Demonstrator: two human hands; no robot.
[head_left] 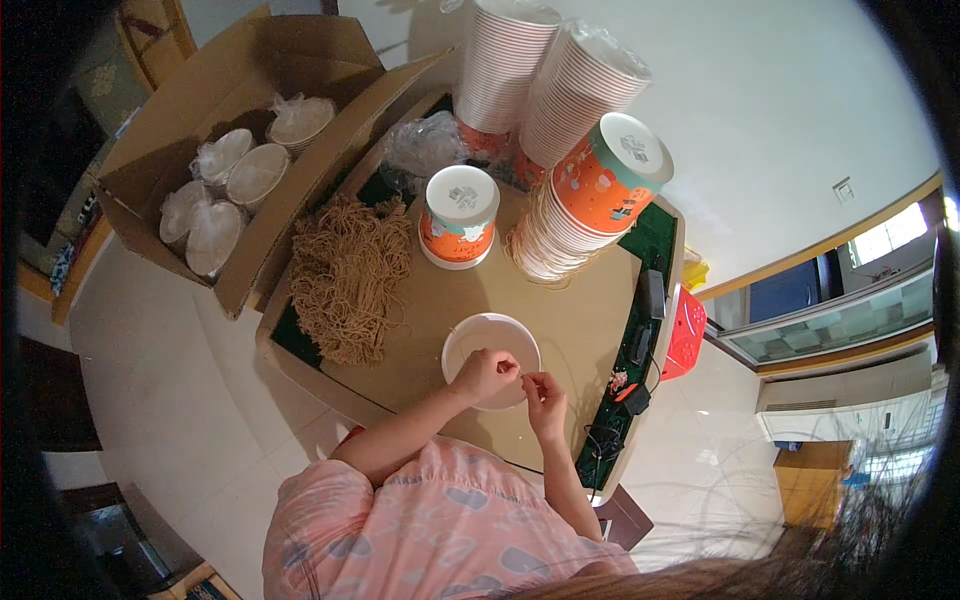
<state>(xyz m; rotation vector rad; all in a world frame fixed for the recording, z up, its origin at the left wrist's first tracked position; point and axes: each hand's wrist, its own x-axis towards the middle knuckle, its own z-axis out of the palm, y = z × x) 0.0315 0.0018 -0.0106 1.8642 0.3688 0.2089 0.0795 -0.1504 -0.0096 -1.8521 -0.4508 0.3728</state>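
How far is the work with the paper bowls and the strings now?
Looks done: one capped orange bowl stands upside down on the table, another lies on the stacks. In hand: both the left hand and right hand pinch something thin over a white lid. Left: a large heap of brown strings, tall stacks of bowls and lids in the box.

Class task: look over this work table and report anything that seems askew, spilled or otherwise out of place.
One orange cup lies tipped on its side atop the leaning cup stacks, while another cup stands base up on the table. Both hands, left and right, work at a white bowl. Nothing looks spilled.
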